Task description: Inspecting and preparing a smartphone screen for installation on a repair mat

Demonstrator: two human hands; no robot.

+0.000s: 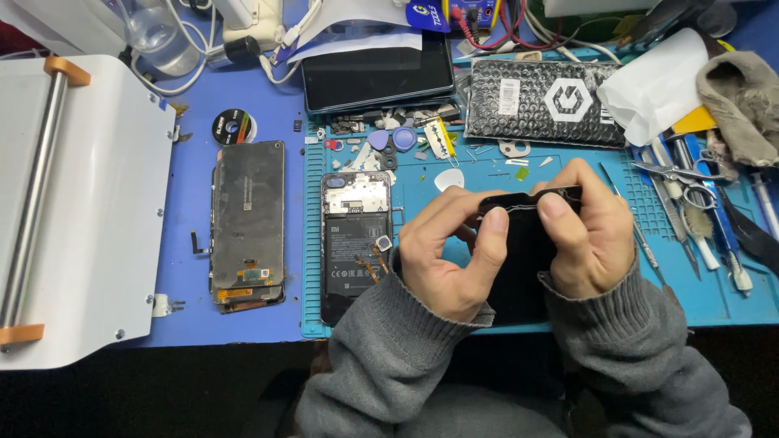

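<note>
A: Both hands are on the black phone panel [519, 251], held up just over the teal mat [568, 174], a little right of centre. The left hand [446, 259] is clamped on its left edge, thumb pressed on the top rim; the right hand [588, 235] is pinched shut on the top right corner.

B: How far along does it look?

A: Well into a teardown, I'd judge. At nine o'clock from the hands an opened phone [355, 243] lies on the mat with its battery bare and a small cable loose beside it. Further out at nine o'clock, on the blue desk [191, 211], another removed screen [248, 223] lies face down. Small screws and picks [402, 139] are scattered at eleven o'clock. The panel in hand isn't seated on anything yet, so fitting seems left to do.

B: Any packaging?

A: At one o'clock, a black bubble-wrap pouch [540, 101], rectangular, with a white hexagon mark and a white sticker label. A white paper sheet [657, 81] overlaps its right end. At twelve o'clock, a dark tablet [377, 73]. At three o'clock, scissors and tools [690, 203]. Far left, a white machine [73, 211] with a metal roller.
</note>
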